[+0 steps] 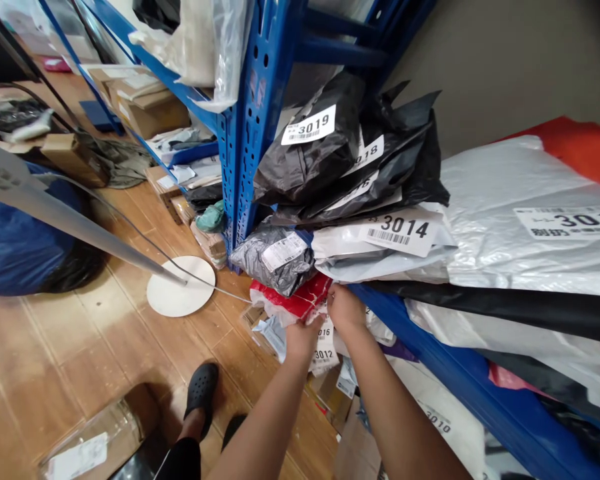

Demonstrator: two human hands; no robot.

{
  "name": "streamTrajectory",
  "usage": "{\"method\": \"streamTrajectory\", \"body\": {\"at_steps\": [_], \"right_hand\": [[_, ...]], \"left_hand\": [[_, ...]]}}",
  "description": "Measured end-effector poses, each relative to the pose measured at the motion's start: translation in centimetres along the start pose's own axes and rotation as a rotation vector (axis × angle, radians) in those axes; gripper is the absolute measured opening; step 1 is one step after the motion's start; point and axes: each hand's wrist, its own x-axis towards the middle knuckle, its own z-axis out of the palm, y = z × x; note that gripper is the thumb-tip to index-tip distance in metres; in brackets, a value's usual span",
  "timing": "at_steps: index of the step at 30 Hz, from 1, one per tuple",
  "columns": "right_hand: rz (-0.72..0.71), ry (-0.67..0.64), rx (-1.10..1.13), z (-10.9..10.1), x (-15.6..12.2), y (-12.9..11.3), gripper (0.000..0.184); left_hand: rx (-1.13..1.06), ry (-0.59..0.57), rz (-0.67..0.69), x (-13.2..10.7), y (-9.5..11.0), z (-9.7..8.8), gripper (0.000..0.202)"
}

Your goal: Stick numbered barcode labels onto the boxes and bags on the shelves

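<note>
My left hand [303,339] is closed on the near edge of a red and whitish plastic parcel bag [290,299], beside the blue rack post. My right hand [347,308] is at the bag's right corner, its fingers curled against it and partly hidden. On top of the red bag, or just behind it, is a dark grey parcel [275,257] with a white label. A white label reading 3012 [323,355] shows between my forearms, below the hands. Above my right hand, a white parcel labelled 3014 [385,237] lies on the shelf.
Black parcels [310,160] with number labels are piled above on the blue rack [260,100]. A large white parcel [520,213] lies to the right. On the wood floor stand a pole with a round white base [167,303], a trailing cable and a cardboard box [105,433].
</note>
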Motion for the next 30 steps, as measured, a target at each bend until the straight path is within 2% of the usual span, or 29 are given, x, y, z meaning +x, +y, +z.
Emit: {"method": "streamTrajectory", "body": {"at_steps": [2,5,7,9,10,11,13,15,16,19,23,26,30], "right_hand": [[0.005,0.023,-0.035,0.1,-0.1,-0.1,0.021],[-0.009,0.089,-0.061,-0.1,-0.4,-0.6,0.033],[-0.184,0.089,-0.045,-0.3,-0.8,-0.8,0.035],[-0.446,0.042,0.002,-0.7,-1.4,-0.7,0.031],[-0.54,0.011,0.04,-0.9,-1.7,-0.6,0.03],[-0.581,-0.022,0.088,-1.1,-1.9,-0.5,0.029],[-0.517,-0.06,0.205,-1.3,-2.2,-0.3,0.029],[-0.407,-0.058,0.309,-1.3,-2.1,-0.5,0.027],[-0.354,-0.048,0.334,-1.2,-2.1,-0.8,0.024],[-0.211,-0.023,0.313,-0.8,-1.7,-1.8,0.017],[-0.057,-0.007,0.231,-0.3,-1.2,-2.9,0.015],[-0.018,-0.008,0.177,-0.3,-1.1,-3.3,0.009],[-0.023,0.039,0.11,0.2,-1.1,-3.4,0.011]], "left_hand": [[0.132,0.012,0.046,-2.4,0.3,-1.6,0.019],[0.42,0.029,0.253,-5.5,1.6,-4.6,0.029],[0.494,0.017,0.433,-6.3,2.5,-6.4,0.028],[0.385,-0.047,0.532,-5.6,3.0,-7.4,0.021],[0.287,-0.106,0.524,-4.8,2.9,-7.5,0.018],[0.161,-0.165,0.46,-3.7,2.7,-7.4,0.018],[-0.11,-0.247,0.25,-1.2,2.0,-6.7,0.027],[-0.314,-0.251,0.09,1.0,1.1,-5.6,0.037],[-0.369,-0.231,0.053,1.8,0.7,-5.1,0.039],[-0.425,-0.21,0.03,3.2,0.2,-4.2,0.045],[-0.417,-0.23,-0.02,3.6,0.2,-3.8,0.049],[-0.375,-0.207,-0.04,3.9,0.1,-3.4,0.046],[-0.31,-0.155,-0.046,4.4,-0.1,-2.7,0.045]]}}
